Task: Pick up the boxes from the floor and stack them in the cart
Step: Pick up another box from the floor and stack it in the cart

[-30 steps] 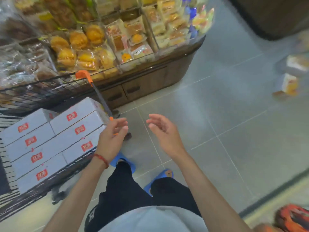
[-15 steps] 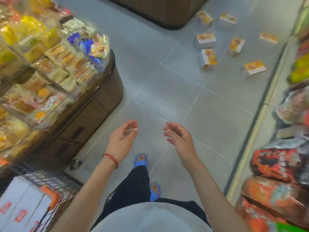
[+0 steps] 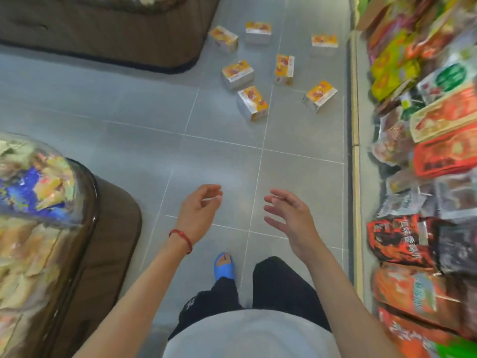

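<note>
Several small orange-and-silver boxes lie scattered on the grey tiled floor ahead; the nearest box (image 3: 253,102) lies on its side, with another box (image 3: 319,95) to its right and a third box (image 3: 237,73) just behind. My left hand (image 3: 200,211), with a red string on the wrist, hangs in the air with loosely curled fingers and holds nothing. My right hand (image 3: 291,215) is held out beside it, fingers spread and relaxed, also empty. Both hands are well short of the boxes. The cart is out of view.
A brown display stand (image 3: 103,228) heaped with wrapped snacks is close on my left. Another brown stand (image 3: 116,40) sits far left. Shelves of snack bags (image 3: 426,177) line the right side. Grey floor tiles (image 3: 219,156) lie between me and the boxes.
The view has swung right, away from the cart of white boxes, which has left the frame. The scattered boxes now lie straight ahead and closer. Both hands stay empty.
</note>
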The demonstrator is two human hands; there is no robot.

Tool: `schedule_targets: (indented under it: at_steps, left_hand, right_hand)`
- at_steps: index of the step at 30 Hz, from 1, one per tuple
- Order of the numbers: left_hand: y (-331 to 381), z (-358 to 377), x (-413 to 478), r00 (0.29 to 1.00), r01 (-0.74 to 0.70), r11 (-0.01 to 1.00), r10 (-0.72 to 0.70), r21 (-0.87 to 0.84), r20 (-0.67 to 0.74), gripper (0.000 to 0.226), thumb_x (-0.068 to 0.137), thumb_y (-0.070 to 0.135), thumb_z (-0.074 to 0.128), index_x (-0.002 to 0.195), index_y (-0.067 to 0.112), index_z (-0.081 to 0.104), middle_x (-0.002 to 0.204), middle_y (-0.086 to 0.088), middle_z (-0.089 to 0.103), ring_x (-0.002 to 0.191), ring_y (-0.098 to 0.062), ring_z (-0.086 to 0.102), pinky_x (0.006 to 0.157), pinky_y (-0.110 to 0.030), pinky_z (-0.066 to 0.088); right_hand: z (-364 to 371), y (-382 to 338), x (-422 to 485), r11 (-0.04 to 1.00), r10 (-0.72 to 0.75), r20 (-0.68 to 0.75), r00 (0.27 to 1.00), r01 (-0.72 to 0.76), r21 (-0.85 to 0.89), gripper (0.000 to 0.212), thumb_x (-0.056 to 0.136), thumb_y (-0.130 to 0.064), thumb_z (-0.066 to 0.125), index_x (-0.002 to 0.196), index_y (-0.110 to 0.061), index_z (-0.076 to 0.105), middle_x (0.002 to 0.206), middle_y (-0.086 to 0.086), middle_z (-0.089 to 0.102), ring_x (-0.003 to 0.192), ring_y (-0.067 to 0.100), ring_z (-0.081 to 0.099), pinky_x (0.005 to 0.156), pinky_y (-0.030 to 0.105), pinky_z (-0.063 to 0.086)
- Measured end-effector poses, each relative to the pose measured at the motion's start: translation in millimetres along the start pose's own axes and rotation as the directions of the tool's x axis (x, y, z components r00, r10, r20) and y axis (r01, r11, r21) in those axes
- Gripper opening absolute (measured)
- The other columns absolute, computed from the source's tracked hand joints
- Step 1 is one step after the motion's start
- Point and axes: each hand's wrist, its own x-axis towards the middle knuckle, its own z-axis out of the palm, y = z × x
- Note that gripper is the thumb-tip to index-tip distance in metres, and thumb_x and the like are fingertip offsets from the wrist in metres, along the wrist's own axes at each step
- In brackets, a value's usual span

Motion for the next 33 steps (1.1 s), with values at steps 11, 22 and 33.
schedule_targets:
  at_steps: [11,22,33]
  left_hand:
    - [99.3,53.6,242.2,0.995,0.027,0.995,-0.036,0.095,0.093,0.021,0.097,0.014,0.061,0.111,0.030,0.065,0.113,0.004,0.071,0.107,-0.014,0.065,0.082,-0.019,0.048]
    - [212.3,116.7,443.4,0.996,0.037,0.995,-0.044,0.094,0.077,0.025,0.099,0.015,0.057,0.123,0.019,0.065,0.122,0.004,0.067,0.105,-0.008,0.062,0.077,-0.007,0.045]
    - [243.4,118.8,693.4,0.972,0.198,0.971,-0.212,0.132,0.101,0.022,0.099,0.019,0.058,0.118,0.020,0.068,0.115,0.004,0.067,0.096,-0.001,0.061,0.091,-0.028,0.051]
  right_hand:
    - [-34.4,-126.9,197.9,0.989,0.079,-0.109,0.991,-0.065,0.130,0.021,0.100,-0.016,0.061,0.119,-0.018,0.070,0.115,0.004,0.077,0.103,0.019,0.071,0.096,0.037,0.055]
    - [-64.0,-286.4,382.0,0.990,0.114,-0.104,0.988,-0.104,0.099,0.022,0.101,-0.026,0.058,0.118,-0.017,0.069,0.114,0.006,0.076,0.103,0.020,0.072,0.099,0.037,0.055]
    - [-8.1,-380.2,597.1,0.984,0.169,-0.215,0.962,-0.153,0.090,0.025,0.102,-0.034,0.058,0.122,-0.021,0.067,0.113,0.000,0.074,0.106,0.018,0.071,0.095,0.034,0.056]
